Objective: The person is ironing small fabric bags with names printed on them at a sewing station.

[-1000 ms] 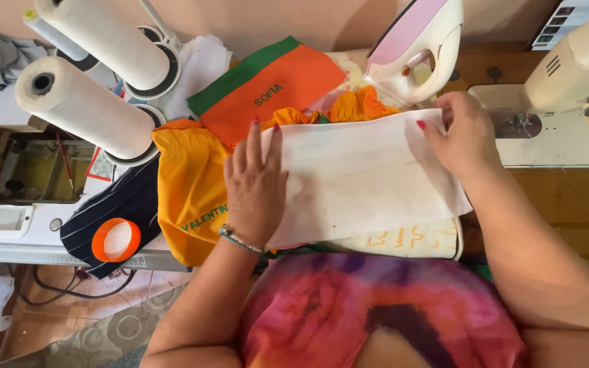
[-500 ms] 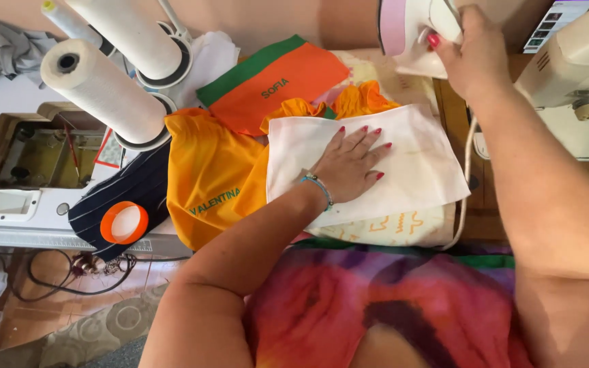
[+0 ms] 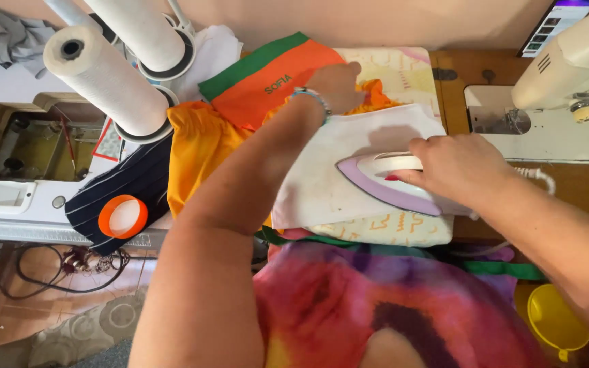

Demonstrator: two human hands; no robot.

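My right hand (image 3: 457,167) grips the handle of a white and lilac clothes iron (image 3: 390,184), which rests flat on a white cloth (image 3: 322,163) spread over a patterned pad (image 3: 390,228). My left hand (image 3: 335,85) reaches across to the cloth's far edge and presses on the orange fabric (image 3: 369,95) bunched there. An orange garment with a green band (image 3: 267,75) lies just left of that hand. A yellow-orange garment (image 3: 195,150) lies under my left forearm.
Two large white rolls (image 3: 103,78) stand at the back left. A dark striped cloth with an orange-rimmed round lid (image 3: 123,216) lies at the left. A white sewing machine (image 3: 567,75) stands at the right, and a yellow bowl (image 3: 555,320) sits low right.
My right hand took the iron from its upright stand at the back and set it down on the white cloth. My left hand moved from the cloth's middle to its far edge.
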